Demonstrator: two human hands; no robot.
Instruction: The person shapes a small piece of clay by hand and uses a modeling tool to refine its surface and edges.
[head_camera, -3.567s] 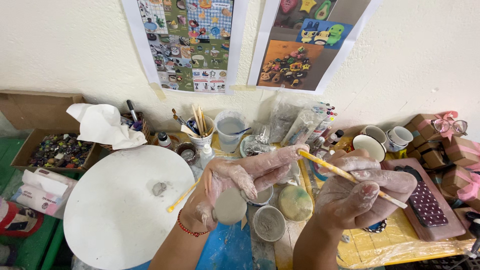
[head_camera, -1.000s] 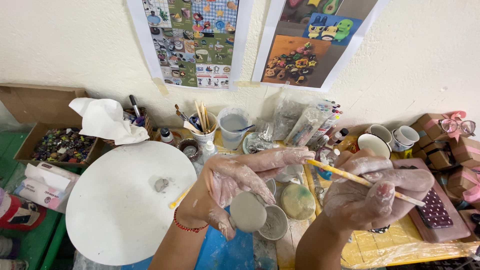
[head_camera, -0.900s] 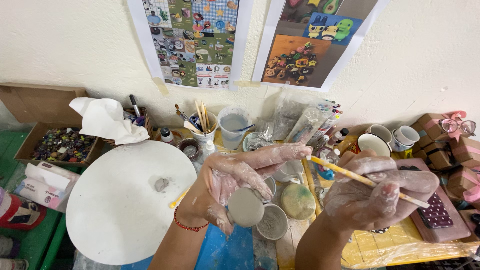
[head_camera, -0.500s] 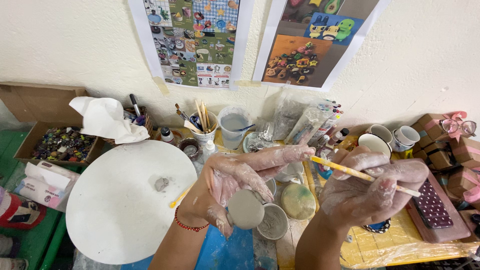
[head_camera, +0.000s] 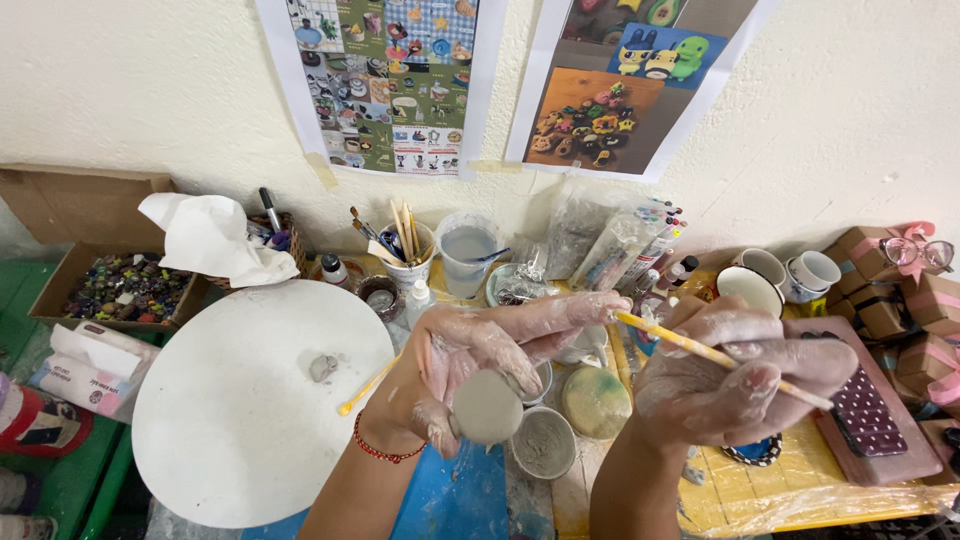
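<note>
Now the left hand (head_camera: 470, 365) cups a grey clay disc (head_camera: 487, 407) against its palm, and the right hand (head_camera: 735, 385) pinches a thin yellow-handled tool (head_camera: 700, 352) whose tip meets the left fingertips (head_camera: 610, 303); 0.5 s ago the disc sat the same way — only the tool tip has crept closer; at 9 o'clock lies the round white board (head_camera: 240, 420), a clay scrap (head_camera: 322, 367) on it.
</note>
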